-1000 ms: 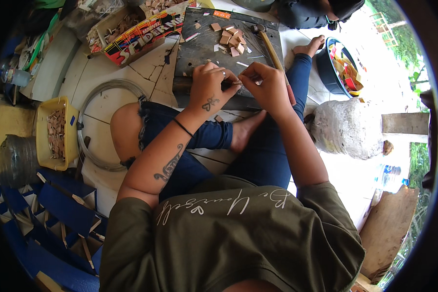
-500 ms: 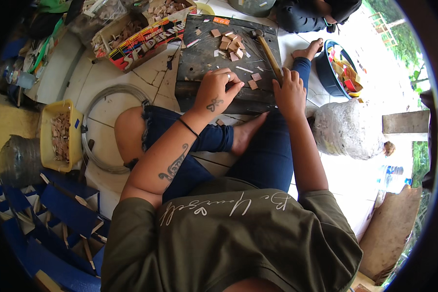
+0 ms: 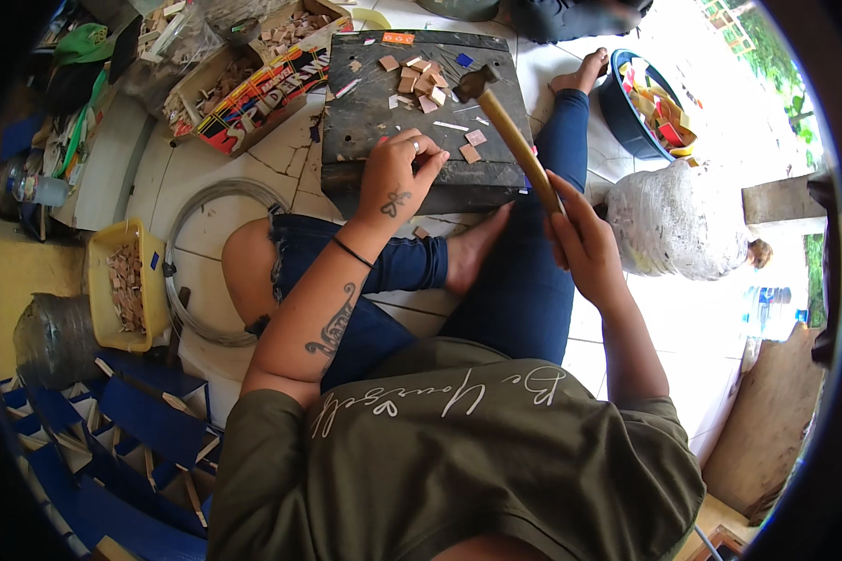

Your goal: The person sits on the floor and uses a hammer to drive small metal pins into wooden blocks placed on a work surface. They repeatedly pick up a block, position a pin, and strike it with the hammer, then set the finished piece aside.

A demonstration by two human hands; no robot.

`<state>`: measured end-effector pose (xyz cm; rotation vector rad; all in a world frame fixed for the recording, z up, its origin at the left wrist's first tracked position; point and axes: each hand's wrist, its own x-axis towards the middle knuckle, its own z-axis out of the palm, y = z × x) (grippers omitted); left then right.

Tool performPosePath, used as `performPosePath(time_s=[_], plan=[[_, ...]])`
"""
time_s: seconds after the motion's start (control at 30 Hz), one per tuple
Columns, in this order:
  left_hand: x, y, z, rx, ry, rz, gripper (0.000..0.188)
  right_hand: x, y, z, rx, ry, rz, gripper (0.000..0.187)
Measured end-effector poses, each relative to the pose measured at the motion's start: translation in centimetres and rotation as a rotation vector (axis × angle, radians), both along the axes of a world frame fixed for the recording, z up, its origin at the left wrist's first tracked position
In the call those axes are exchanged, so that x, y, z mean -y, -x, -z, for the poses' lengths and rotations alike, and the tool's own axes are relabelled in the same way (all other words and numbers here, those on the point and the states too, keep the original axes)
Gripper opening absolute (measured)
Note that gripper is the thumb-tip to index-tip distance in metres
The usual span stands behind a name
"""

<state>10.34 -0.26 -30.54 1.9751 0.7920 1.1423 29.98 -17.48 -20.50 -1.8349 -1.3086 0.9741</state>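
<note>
1. The right hand (image 3: 585, 245), which half a second ago rested on the dark wooden work block (image 3: 365, 112), is now drawn back over the right knee, clamped on the wooden handle of a hammer (image 3: 513, 140); the hammer head hangs above the far right part of the block.
2. The left hand (image 3: 398, 178) remains at the block's near edge, fingers (image 3: 419, 150) pinched together on something too small to identify.
3. Small wooden chips (image 3: 419, 79) lie scattered on the block's far half, untouched.
4. Judgement: positioning has given way to striking; the hammer looks raised for a blow near the left fingertips.
</note>
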Motion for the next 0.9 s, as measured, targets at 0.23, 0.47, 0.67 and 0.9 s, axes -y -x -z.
performPosePath(time_s=[0.23,0.47,0.67,0.9], plan=[[0.1,0.0,-0.4,-0.015,-0.026,-0.006,0.015,1.9,1.4,-1.3,0.571,-0.439,-0.132,0.053],[0.2,0.0,-0.5,-0.019,-0.038,-0.013,0.014,2.9,1.4,-1.4,0.575,-0.317,-0.165,0.058],[0.1,0.2,-0.5,-0.069,-0.038,-0.011,0.014,2.6,1.3,-1.1,0.591,-0.314,-0.174,0.057],[-0.3,-0.1,0.3,-0.020,-0.042,-0.010,0.016,2.4,1.0,-0.5,0.562,-0.287,-0.168,0.056]])
